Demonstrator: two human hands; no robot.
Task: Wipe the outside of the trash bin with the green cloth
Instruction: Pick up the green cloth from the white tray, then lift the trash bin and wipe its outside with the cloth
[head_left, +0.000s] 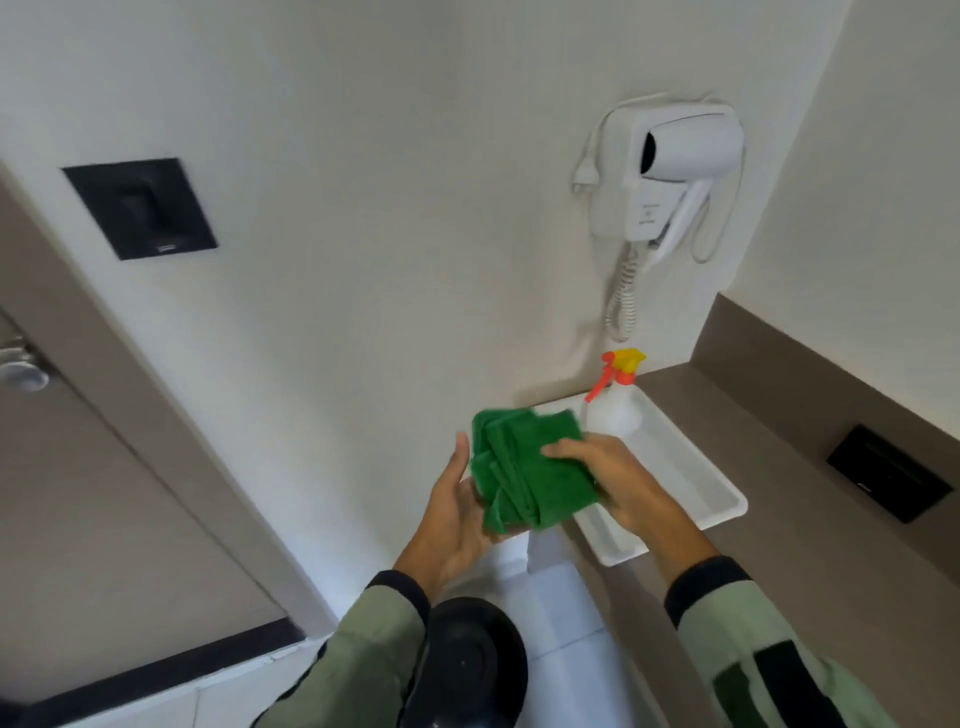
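A folded green cloth (524, 470) is held between both hands in front of the white wall. My left hand (457, 514) cups it from below and the left, palm up. My right hand (610, 475) grips its right edge, fingers laid over the top. Below my left forearm, on the pale tiled floor, stands a round black trash bin (467, 670) with a domed lid; my left sleeve covers part of it. Both hands are well above the bin.
A white tray (691, 483) lies on the brown counter (831, 545) at right, holding a spray bottle (613, 400) with a red and yellow nozzle. A white hair dryer (665, 176) hangs on the wall above. A brown door (78, 493) stands at left.
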